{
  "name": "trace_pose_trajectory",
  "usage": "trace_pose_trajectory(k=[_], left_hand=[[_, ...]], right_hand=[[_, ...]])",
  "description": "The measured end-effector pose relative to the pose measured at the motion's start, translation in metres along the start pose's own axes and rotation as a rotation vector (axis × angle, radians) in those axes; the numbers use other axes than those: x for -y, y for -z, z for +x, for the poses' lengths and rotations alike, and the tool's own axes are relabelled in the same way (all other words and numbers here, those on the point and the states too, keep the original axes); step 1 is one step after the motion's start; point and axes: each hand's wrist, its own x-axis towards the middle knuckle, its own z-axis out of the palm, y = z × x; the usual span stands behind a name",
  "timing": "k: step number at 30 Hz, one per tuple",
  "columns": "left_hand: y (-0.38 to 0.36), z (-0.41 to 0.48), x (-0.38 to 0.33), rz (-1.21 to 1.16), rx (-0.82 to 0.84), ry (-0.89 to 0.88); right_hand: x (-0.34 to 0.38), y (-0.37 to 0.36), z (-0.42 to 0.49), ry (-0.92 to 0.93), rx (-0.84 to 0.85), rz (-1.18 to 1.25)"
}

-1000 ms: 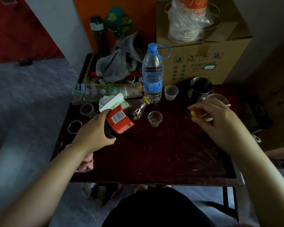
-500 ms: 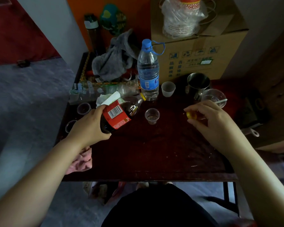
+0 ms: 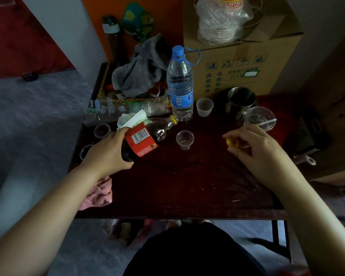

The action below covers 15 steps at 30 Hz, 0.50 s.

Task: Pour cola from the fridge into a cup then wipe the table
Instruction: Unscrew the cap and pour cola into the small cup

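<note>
1. Head view: the cola bottle (image 3: 145,139) is held tilted over the worktop (image 3: 187,176), its open yellow-ringed neck pointing up and right, just left of and above the small clear cup (image 3: 185,139). In my judgement this is a pouring attitude; no stream is visible.
2. The bottle is dark, part-full plastic with a red barcoded label. The cup stands upright mid-worktop with only a trace of liquid at its base.
3. The left hand (image 3: 108,151) has its grip closed round the bottle's lower body.
4. The right hand (image 3: 255,148) pinches the yellow cap (image 3: 231,142) in a closed grip, presumably kept ready for resealing.
5. A pink cloth (image 3: 100,194) lies at the near-left edge, probably for wiping.
6. A water bottle (image 3: 180,84) stands behind the cup.
</note>
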Motion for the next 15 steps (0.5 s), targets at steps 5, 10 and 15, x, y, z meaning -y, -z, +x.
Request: trace_pose_trajectory(k=[5, 10, 15], left_hand=[[0.0014, 0.0015, -0.0015, 0.023, -0.009, -0.002], [0.0023, 0.0024, -0.0003, 0.040, 0.006, -0.002], [0.0036, 0.0033, 0.0006, 0.050, -0.004, -0.005]], right_hand=[[0.0004, -0.0007, 0.0001, 0.004, 0.001, 0.002], [0.0004, 0.0005, 0.0000, -0.008, 0.001, -0.003], [-0.0004, 0.0016, 0.0008, -0.011, -0.002, -0.005]])
